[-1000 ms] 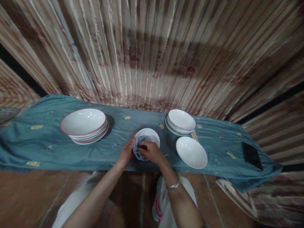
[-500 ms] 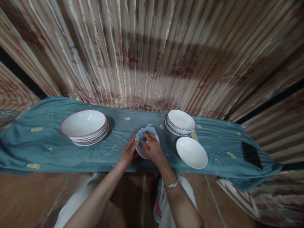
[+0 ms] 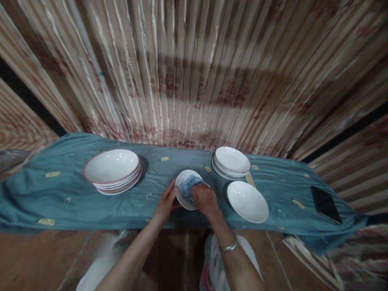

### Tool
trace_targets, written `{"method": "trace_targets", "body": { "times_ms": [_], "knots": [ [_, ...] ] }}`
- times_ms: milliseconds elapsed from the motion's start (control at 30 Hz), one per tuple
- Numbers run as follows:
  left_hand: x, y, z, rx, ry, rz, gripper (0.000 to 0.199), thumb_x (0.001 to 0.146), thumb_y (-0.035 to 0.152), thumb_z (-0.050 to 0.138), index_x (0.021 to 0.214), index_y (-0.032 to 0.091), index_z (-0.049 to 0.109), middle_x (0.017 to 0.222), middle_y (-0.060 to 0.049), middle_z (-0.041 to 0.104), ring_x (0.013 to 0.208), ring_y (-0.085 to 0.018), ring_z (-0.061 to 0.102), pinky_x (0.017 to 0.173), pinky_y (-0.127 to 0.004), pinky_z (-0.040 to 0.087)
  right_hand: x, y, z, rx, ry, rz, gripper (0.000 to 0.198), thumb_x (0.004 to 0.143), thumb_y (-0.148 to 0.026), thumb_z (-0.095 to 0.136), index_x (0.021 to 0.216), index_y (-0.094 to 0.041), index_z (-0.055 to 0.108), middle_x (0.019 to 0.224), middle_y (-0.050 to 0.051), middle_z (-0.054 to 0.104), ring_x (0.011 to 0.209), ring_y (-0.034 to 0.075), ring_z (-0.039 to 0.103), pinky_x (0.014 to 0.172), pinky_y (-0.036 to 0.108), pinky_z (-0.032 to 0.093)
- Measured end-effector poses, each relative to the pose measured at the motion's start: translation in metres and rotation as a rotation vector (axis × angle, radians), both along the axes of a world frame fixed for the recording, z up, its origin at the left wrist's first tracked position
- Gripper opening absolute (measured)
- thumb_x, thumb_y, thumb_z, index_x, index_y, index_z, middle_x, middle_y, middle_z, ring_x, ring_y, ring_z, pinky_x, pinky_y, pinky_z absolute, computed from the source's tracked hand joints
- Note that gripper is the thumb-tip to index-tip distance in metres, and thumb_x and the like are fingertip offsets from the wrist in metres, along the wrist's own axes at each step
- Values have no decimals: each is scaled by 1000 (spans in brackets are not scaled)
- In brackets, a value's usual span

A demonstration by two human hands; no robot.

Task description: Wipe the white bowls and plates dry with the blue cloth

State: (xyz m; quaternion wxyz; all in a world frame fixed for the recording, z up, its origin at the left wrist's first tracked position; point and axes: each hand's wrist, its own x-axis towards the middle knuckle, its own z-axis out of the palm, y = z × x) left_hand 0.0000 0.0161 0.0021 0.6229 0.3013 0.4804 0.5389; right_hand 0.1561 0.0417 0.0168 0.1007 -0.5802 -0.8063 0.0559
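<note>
At the middle of the table's near side, my left hand [image 3: 167, 201] grips the left rim of a small white bowl [image 3: 183, 176], its thumb over the edge. The bowl is tipped so that its inside faces me. My right hand [image 3: 206, 199] is closed on a crumpled blue cloth [image 3: 188, 186], pressing it against the inside of the bowl on the right. A single white bowl [image 3: 247, 202] lies to the right of my right hand, and behind it stands a stack of white plates with dark rims [image 3: 233, 159].
Stacked red-rimmed white bowls [image 3: 112, 167] stand on the left of the teal tablecloth [image 3: 72, 202]. A black phone [image 3: 326, 204] lies near the right end. Pleated patterned curtains [image 3: 188, 72] hang right behind the table.
The cloth has shifted from the bowl's far rim down into its inside, and my right hand has moved down and right with it. The whole view has shifted slightly.
</note>
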Motion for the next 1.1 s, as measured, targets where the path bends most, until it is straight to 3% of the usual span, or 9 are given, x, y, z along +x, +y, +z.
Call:
{"method": "trace_targets", "body": {
  "times_ms": [133,300,400,500,600,800,967,1100],
  "knots": [
    [1,0,0,2,22,-3,67,71,52,70,131,27,57,141,-8,54,121,-32,55,75,-37,59,3,-3,4,-125,77,56,27,94,-23,47,85,-20,71,92,6,73,86,17,66,74,25,43],
    [0,1,-1,1,17,-10,67,71,53,70,132,28,57,140,-8,54,121,-31,55,76,-38,59,1,-1,1,-228,356,174,23,91,-27,52,84,-23,73,84,1,74,77,14,66,69,22,44],
    [0,0,-1,14,27,-9,68,71,54,70,132,27,57,142,-9,53,122,-32,54,76,-37,59,-4,0,-4,-254,579,192,19,88,-27,57,97,-22,72,91,2,75,82,16,68,75,24,48],
    [0,0,-2,-2,23,2,66,72,53,70,130,25,58,140,-10,54,122,-32,54,75,-35,59,-11,-1,-6,-241,790,210,34,86,-25,56,119,-22,63,105,3,73,94,18,68,85,28,50],
    [0,2,-4,-54,17,44,62,73,48,71,128,22,59,140,-12,53,124,-33,53,76,-34,59,-18,-2,-8,-180,872,236,42,85,-21,53,127,-21,56,112,4,70,101,18,66,91,30,50],
    [1,4,-5,-89,-8,78,61,72,42,73,128,22,58,146,-10,47,129,-33,48,79,-38,59,-25,1,-18,-14,769,244,45,88,-21,47,132,-14,51,132,14,57,125,20,52,108,34,39],
    [1,0,1,-4,4,-2,63,75,47,69,132,26,55,148,-7,44,132,-33,44,81,-40,59,-20,4,-27,64,538,149,50,93,-22,40,141,-12,42,148,17,39,138,24,35,113,42,33],
    [0,-1,2,30,8,-20,65,74,49,69,134,27,54,147,-7,46,132,-33,44,83,-42,58,-15,5,-19,103,287,73,47,92,-15,37,139,-13,45,145,17,41,133,27,38,108,45,35]
  ]
}}
